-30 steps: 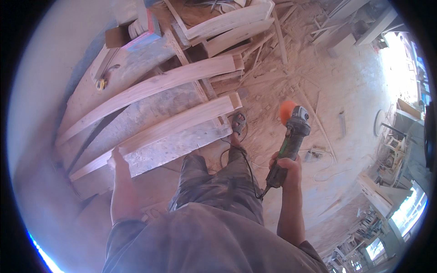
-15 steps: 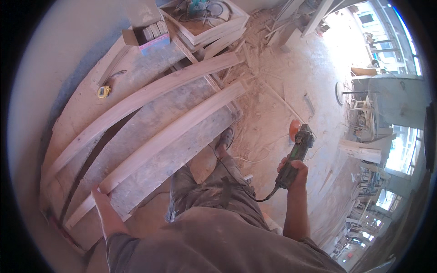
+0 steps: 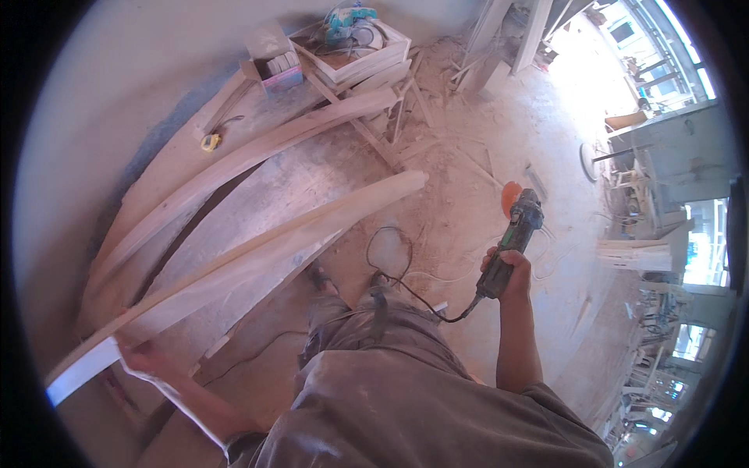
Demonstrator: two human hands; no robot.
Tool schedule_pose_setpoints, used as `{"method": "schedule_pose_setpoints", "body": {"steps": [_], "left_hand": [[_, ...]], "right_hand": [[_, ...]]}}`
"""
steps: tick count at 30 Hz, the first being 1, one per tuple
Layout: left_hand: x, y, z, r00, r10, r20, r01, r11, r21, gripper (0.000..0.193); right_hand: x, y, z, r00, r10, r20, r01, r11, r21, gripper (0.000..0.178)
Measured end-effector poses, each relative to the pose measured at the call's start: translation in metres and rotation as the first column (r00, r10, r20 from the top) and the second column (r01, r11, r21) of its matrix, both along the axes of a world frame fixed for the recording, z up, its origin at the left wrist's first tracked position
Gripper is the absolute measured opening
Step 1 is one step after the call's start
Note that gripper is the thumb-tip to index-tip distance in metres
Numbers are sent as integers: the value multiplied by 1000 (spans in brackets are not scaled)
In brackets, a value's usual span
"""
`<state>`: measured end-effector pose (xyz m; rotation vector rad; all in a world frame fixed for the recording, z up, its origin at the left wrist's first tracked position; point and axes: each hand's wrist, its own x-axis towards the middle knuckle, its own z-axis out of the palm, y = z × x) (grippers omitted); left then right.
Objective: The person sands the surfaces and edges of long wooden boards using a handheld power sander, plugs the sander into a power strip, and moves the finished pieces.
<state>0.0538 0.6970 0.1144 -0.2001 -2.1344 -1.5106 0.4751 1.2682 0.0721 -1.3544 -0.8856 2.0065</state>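
My right hand (image 3: 509, 269) is wrapped round the dark body of an angle grinder (image 3: 509, 243), raised over the floor. The grinder's orange disc (image 3: 511, 196) points away from me, and its black cord (image 3: 421, 300) loops down by my feet. At the lower left my left hand (image 3: 144, 355), smeared by motion, grips a long curved wooden beam (image 3: 257, 261) near its closer end. That beam lies slanted, its far end jutting past the worktop. Behind it, a second curved beam (image 3: 265, 146) rests on the dusty grey worktop (image 3: 312, 175).
A yellow tape measure (image 3: 210, 143) lies near the wall. Beyond it are an open cardboard box (image 3: 282, 80) and a wooden crate (image 3: 367, 72) holding a teal power tool (image 3: 349, 22). Wood scraps (image 3: 421, 101) litter the dusty floor. Stacked pale boards (image 3: 636, 256) stand at right.
My left hand has shifted the nearer beam, which is now turned and sticks out further toward the lower left. The grinder has moved slightly up and right in view.
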Motion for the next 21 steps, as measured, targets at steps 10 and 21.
{"method": "schedule_pose_setpoints", "body": {"steps": [10,21], "left_hand": [[83,26,319,719,-393,-573,-396,446,-802,31],[72,149,283,893,-440,-94,255,666,-701,48]], "right_hand": [[97,-31,-46,998,57,6,-56,990,-128,32],[136,-46,-68,996,-21,-86,1,975,-223,30]]}}
